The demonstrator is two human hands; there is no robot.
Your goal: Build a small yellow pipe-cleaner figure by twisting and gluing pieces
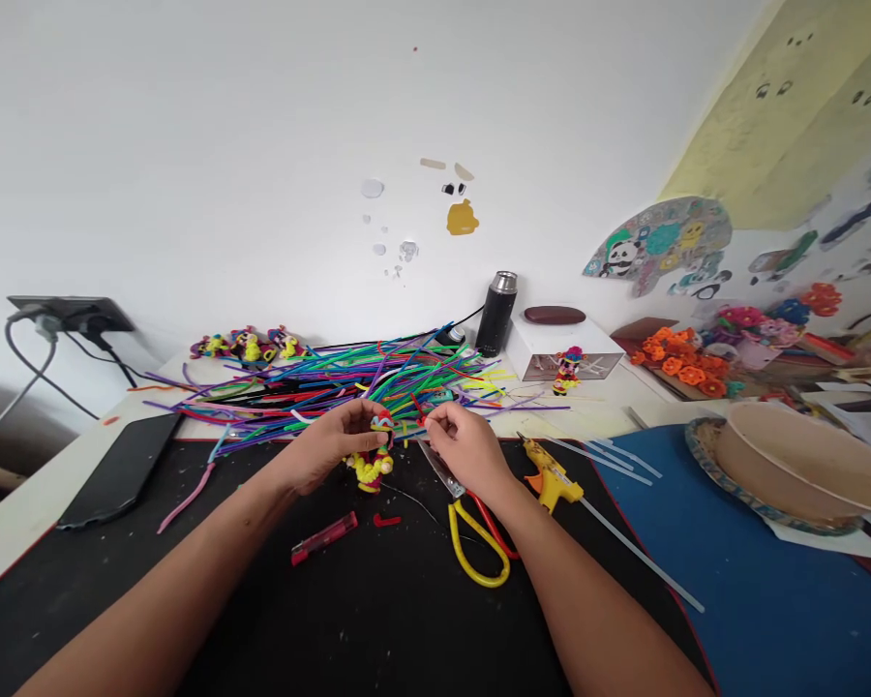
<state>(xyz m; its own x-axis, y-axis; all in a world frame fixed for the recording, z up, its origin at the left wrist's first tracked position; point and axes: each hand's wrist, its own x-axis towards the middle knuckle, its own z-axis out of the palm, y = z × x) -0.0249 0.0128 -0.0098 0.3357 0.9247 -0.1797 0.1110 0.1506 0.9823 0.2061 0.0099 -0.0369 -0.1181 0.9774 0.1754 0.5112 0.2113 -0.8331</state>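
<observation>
Figurine (368, 472), yellow with red top, is upright left of scissors (455, 490); left hand (325, 448) grips it, fingers closed; right hand (468, 445) pinches red piece (420, 416).

Scissors (456, 490): one pair
Hands: two, left hand (334, 443) and right hand (471, 447)
Figures (368, 470): five; one left of the scissors, three beyond them to the left, one beyond to the right
Lighter (324, 538): one, left of the scissors
Glue gun (554, 481): one, right of the scissors
Flask (496, 315): one, beyond the scissors
Pipe cleaners (319, 373): too many to count, beyond the scissors
</observation>
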